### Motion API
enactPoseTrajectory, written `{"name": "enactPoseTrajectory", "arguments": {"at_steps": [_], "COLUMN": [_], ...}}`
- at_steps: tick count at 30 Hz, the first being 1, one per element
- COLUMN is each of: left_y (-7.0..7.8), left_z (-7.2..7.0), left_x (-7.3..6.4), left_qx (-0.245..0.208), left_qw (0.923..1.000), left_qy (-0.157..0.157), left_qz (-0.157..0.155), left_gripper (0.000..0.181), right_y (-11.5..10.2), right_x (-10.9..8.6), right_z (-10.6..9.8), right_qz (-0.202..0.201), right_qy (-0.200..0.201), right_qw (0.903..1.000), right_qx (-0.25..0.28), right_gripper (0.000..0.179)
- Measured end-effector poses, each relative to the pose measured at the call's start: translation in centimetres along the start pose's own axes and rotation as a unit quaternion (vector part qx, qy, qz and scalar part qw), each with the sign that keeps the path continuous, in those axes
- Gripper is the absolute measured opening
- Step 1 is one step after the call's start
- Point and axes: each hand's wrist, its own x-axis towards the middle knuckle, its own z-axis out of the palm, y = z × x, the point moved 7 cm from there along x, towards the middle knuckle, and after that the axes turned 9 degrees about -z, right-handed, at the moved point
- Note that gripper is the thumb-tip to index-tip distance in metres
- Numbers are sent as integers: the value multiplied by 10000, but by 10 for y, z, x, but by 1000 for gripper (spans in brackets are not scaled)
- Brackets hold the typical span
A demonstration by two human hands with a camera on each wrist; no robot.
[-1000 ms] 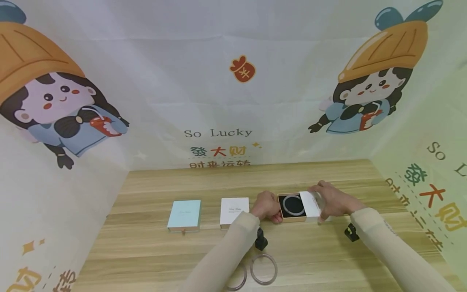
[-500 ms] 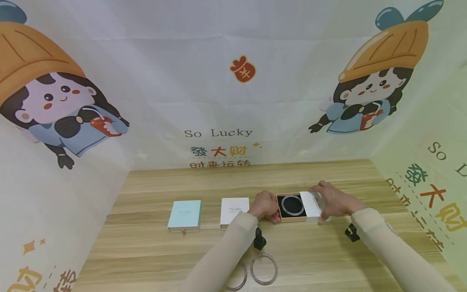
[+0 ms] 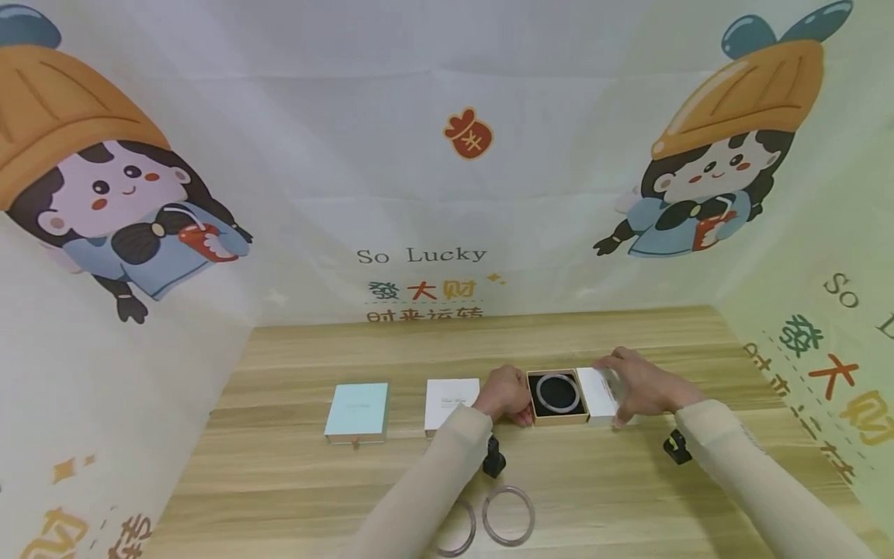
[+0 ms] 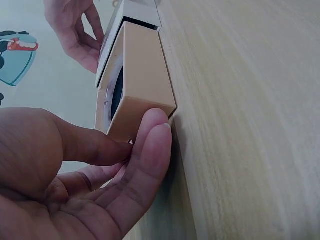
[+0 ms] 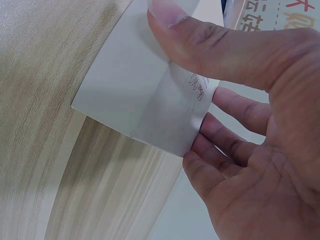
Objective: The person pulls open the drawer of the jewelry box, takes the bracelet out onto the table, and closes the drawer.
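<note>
A slide-out jewellery box lies on the table, its orange-edged drawer drawn far out of the white sleeve. On the drawer's black padding rests a pale bangle. My left hand is at the drawer's left end; in the left wrist view its thumb and fingers pinch at the end face, where whatever lies between them is hidden. With my right hand I hold the sleeve from the right, thumb on one side and fingers on the opposite one, as the right wrist view shows.
Left of my left hand stands another white box, partly covered by my forearm. Farther left is a light blue box with a small brown tab. Two loose bangles lie nearer the front: one bangle in full view, the other bangle partly under my sleeve.
The drawer has slid a little to the left out of its sleeve along with my left hand, showing more of its black inside. My right hand and the sleeve stay nearly in place.
</note>
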Motion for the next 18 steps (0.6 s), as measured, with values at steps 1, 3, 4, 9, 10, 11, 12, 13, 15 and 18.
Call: {"name": "enactPoseTrajectory", "arguments": {"at_steps": [1, 3, 4, 9, 10, 11, 12, 13, 15, 18], "left_y": [0, 1, 0, -2, -1, 0, 2, 4, 11, 19], "left_z": [0, 0, -1, -3, -4, -5, -6, -8, -11, -15], "left_x": [0, 0, 0, 0, 1, 1, 1, 0, -1, -6], "left_qx": [-6, 13, 0, 30, 131, 249, 419, 599, 927, 1211], "left_qw": [10000, 10000, 10000, 9999, 9998, 9995, 9989, 9976, 9934, 9860], "left_qy": [12, 25, 30, 38, 88, 147, 230, 335, 576, 891], "left_qz": [5, 4, -17, -137, -130, -112, -32, 79, 354, 720], "left_gripper": [32, 32, 32, 28, 29, 30, 33, 36, 42, 37], "right_y": [0, 1, 1, 1, 1, 1, 1, 1, 1, 1], "right_x": [0, 1, 1, 2, 2, 2, 2, 2, 2, 3], "right_z": [0, 0, 0, 2, 2, 2, 2, 2, 2, 2], "right_qz": [-28, -24, -14, 43, 48, 36, 39, 28, 18, 34], "right_qy": [16, 35, 39, 37, 44, 45, 48, 42, 42, 42], "right_qw": [10000, 10000, 10000, 10000, 10000, 10000, 10000, 10000, 10000, 10000], "right_qx": [-13, -19, -1, 49, 49, 47, 47, 42, 23, 29], "right_gripper": [95, 95, 95, 97, 96, 96, 96, 96, 95, 95]}}
